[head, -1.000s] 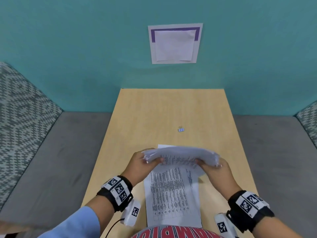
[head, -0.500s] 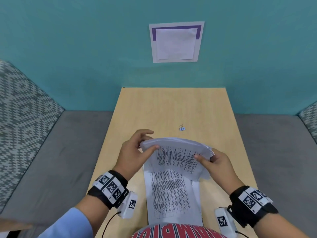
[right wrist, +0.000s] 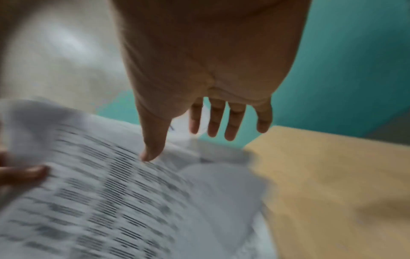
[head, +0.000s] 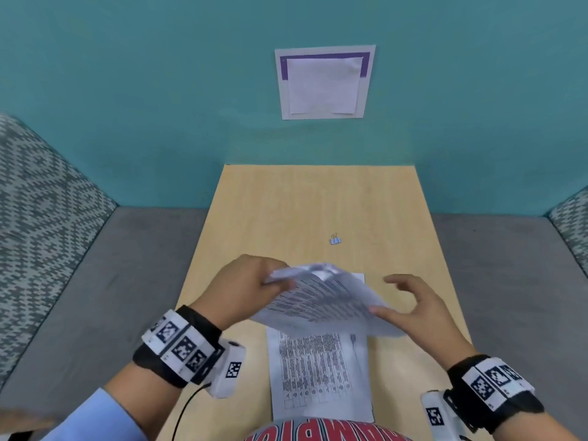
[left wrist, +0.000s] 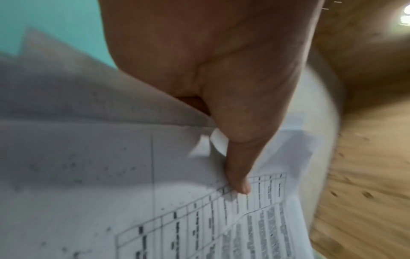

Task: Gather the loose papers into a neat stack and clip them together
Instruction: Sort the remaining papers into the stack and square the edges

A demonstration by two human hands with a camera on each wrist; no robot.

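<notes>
A sheaf of printed papers [head: 321, 300] hangs tilted above the wooden table [head: 286, 205]. My left hand [head: 254, 281] pinches its far left corner, thumb on the printed side [left wrist: 238, 185]. My right hand [head: 410, 303] has spread, straight fingers; its thumb lies against the sheaf's right edge [right wrist: 153, 150] and the other fingers [right wrist: 230, 126] are off the paper. One more printed sheet [head: 318, 374] lies flat on the table under the sheaf, close to my body. A small blue binder clip [head: 335, 240] sits alone on the table beyond the papers.
A teal wall [head: 159, 90] with a pinned white notice [head: 324, 84] closes off the table's far end. Grey bench seats [head: 111, 297] run along both sides of the table, with patterned cushions [head: 41, 202] behind them.
My right hand has let go of the sheaf's right edge and spread its fingers. The left hand now carries the papers alone, and they have swung down and tilted to the right.
</notes>
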